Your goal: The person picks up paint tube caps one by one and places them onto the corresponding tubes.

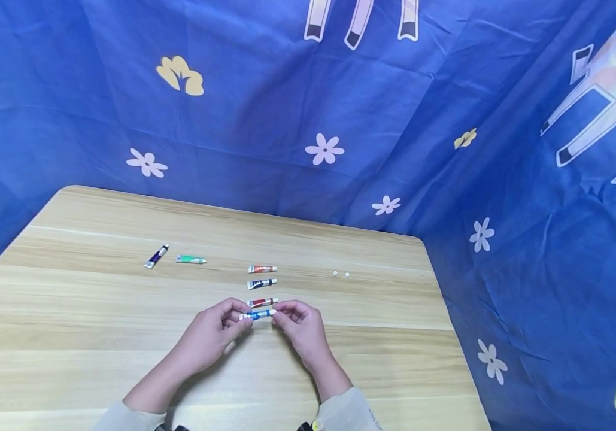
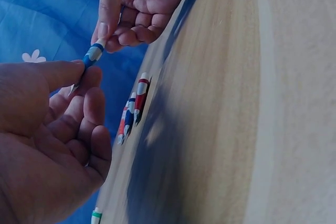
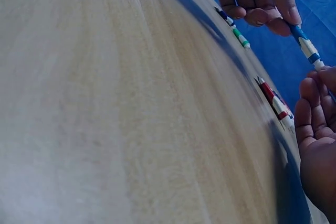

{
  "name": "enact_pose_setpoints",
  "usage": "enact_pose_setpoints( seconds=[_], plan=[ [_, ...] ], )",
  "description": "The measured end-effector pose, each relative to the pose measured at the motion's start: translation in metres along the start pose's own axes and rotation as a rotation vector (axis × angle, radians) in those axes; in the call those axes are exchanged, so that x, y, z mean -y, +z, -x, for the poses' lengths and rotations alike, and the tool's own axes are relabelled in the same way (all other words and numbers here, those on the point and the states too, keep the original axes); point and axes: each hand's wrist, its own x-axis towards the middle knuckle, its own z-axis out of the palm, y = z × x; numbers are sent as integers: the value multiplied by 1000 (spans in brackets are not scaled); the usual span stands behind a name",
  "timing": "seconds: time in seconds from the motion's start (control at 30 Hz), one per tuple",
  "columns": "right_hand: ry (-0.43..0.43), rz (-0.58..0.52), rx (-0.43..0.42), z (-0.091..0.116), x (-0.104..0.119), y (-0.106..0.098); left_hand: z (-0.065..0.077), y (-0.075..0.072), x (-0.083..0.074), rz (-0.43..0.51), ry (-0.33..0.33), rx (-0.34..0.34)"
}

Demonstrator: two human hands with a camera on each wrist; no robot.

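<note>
A small blue-and-white paint tube (image 1: 260, 314) is held above the table between both hands. My left hand (image 1: 205, 338) pinches its flat tail end between thumb and fingers. At the other end, the thumb and forefinger of my right hand (image 1: 308, 335) pinch the white cap (image 3: 319, 64), which they partly cover. Just beyond the held tube lies a dark red paint tube (image 1: 262, 303). Behind that come a dark blue tube (image 1: 261, 284) and an orange-red tube (image 1: 262, 269), in a rough column with their narrow ends pointing right.
Farther left on the wood-grain table (image 1: 97, 335) lie a green tube (image 1: 191, 260) and a slanted dark purple tube (image 1: 157, 256). Two tiny white pieces (image 1: 335, 273) sit side by side toward the right. A blue patterned cloth (image 1: 264, 120) hangs behind the table and along its right side.
</note>
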Motion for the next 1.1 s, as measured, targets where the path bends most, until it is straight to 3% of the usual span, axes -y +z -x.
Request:
enact_pose_setpoints(
  seconds=[0.63, 1.1],
  plan=[
    [32, -38, -22, 0, -3, 3, 0, 1, 0, 1, 0, -10],
    [-29, 209, -17, 4, -3, 9, 3, 3, -2, -5, -9, -4]
  ],
)
